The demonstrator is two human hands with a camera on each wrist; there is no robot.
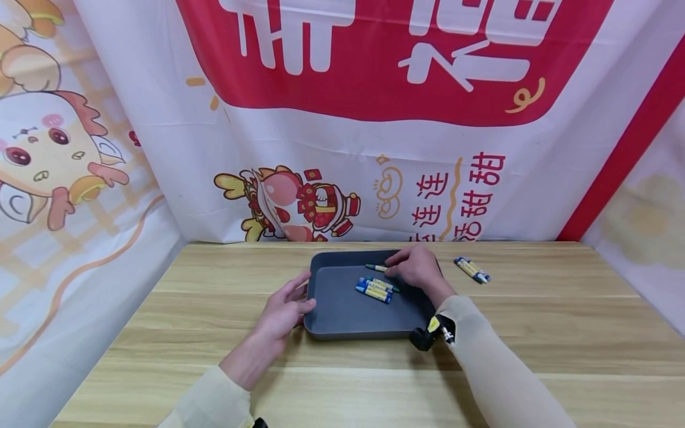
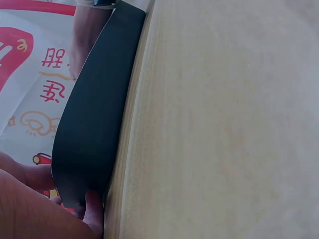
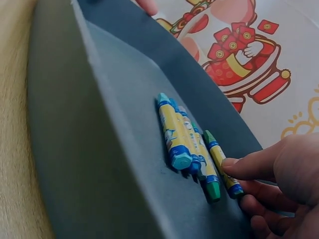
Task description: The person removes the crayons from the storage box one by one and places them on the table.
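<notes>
A dark grey rectangular tray [image 1: 342, 324] lies on the table. My left hand [image 1: 286, 306] holds the tray's left side, thumb and fingers about the wall near the corner; the left wrist view shows the thumb [image 2: 93, 211] low against the wall. Inside the tray, my right hand [image 1: 416, 268] pinches a green crayon [image 3: 218, 158] with a yellow and blue wrapper, thumb on top and fingers beneath. Beside it, several crayons [image 1: 374, 290] in blue and green shades lie side by side on the tray floor.
On the table right of the tray lie several more blue-tipped crayons [image 1: 472, 270] in a row. The wooden table [image 1: 546, 333] meets a printed cloth [image 1: 299, 137] hanging behind it. More cloth hangs at the left and right.
</notes>
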